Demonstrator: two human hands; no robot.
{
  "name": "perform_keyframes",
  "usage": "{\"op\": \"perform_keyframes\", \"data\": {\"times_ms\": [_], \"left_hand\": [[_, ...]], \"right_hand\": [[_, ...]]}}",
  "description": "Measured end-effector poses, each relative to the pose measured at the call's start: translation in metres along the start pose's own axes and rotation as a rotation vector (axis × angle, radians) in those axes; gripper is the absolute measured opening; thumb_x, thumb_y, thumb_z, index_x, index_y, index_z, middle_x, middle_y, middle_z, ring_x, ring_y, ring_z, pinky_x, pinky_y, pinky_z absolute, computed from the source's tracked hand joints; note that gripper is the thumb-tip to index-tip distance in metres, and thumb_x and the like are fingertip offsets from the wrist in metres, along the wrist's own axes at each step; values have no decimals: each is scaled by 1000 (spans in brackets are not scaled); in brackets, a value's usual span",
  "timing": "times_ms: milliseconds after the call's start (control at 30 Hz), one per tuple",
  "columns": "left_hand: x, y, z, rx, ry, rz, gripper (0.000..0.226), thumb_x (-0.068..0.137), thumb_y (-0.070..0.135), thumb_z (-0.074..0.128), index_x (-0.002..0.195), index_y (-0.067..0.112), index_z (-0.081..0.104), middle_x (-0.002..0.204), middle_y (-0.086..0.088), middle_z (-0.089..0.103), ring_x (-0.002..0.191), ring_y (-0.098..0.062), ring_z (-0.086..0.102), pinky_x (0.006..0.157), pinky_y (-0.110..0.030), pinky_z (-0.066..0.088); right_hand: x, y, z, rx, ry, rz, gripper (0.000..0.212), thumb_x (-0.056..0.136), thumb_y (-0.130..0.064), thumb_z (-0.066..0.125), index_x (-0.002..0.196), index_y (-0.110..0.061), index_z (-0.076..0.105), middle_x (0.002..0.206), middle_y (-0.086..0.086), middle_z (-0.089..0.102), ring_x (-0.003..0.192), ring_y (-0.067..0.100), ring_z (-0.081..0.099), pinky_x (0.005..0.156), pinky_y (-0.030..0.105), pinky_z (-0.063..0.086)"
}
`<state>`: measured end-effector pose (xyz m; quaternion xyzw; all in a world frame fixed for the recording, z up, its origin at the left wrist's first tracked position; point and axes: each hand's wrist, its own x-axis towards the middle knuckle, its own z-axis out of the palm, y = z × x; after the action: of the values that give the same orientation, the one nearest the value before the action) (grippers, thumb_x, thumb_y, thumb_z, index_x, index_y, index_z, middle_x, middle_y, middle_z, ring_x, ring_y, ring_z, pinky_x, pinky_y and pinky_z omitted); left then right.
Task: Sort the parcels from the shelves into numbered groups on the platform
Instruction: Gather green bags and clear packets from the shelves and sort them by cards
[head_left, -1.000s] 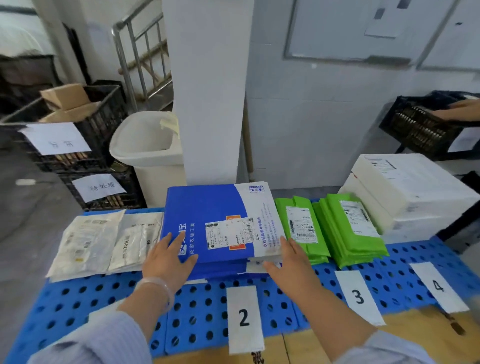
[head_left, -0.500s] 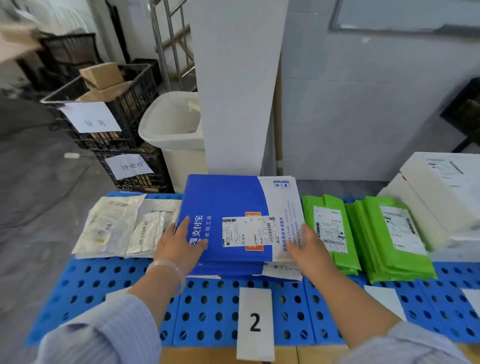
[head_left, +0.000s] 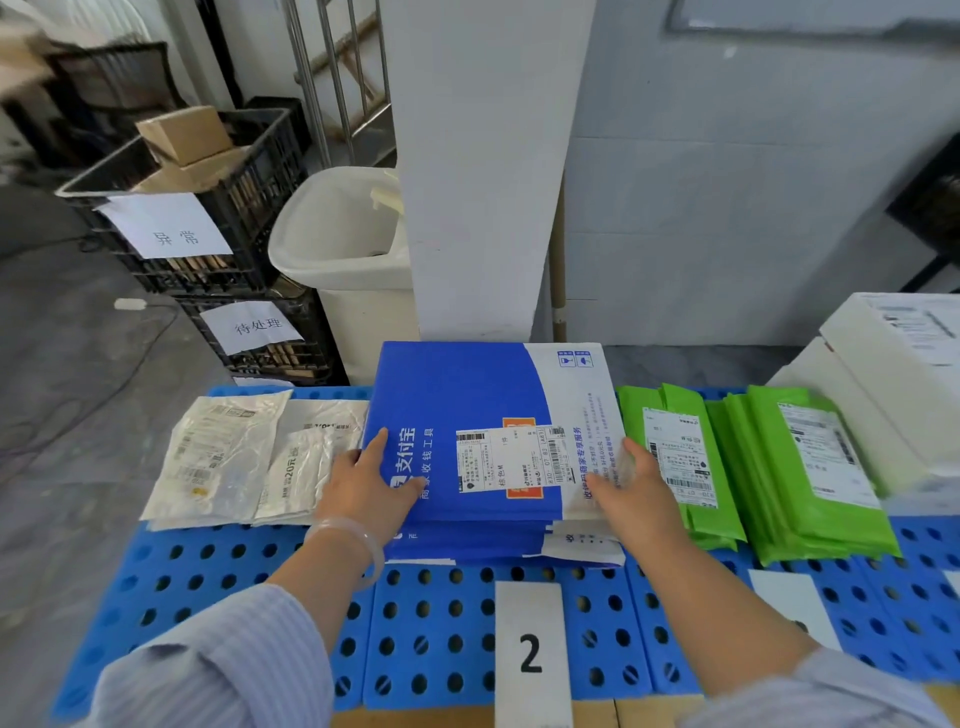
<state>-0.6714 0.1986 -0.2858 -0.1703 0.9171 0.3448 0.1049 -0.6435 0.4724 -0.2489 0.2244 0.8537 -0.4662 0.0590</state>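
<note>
At the bottom centre of the frame a white card marked 2 lies on the blue perforated platform, and just beyond it sits the stack of blue-and-white mailers, the group this card names. The left hand lies flat on the stack's left edge, fingers spread over the top mailer's blue face; the right hand rests open along its white right edge, beside the printed shipping label. Neither grip is closed on anything: both are apart, palms pressing or squaring the pile. These mailers look like thin, flat card or plastic envelopes, light singly, fairly stiff, with a smooth face that would probably slide on its neighbours; lower ones already poke out at the near right corner. Squaring them is best done with flat pressure on the two side edges, and lifting one by pinching a long edge rather than a corner. Left of the stack, in the middle left of the frame, lie clear crinkled plastic pouches, soft and floppy by the look. To the right are green poly bags, soft too, then white boxes at the right edge. Farther back, upper left, stand a white bin and black crates with paper signs.
</note>
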Motion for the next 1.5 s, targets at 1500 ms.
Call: {"op": "perform_keyframes", "data": {"times_ms": [1500], "left_hand": [[-33,-27,-8,-359,29,-42,86,79,22,78,150,20,28,132,1,52,110,-16,53,87,-31,49]], "right_hand": [[1,25,2,20,-1,28,18,90,-22,65,106,-18,58,100,-4,65,81,6,60,59,16,40]]}}
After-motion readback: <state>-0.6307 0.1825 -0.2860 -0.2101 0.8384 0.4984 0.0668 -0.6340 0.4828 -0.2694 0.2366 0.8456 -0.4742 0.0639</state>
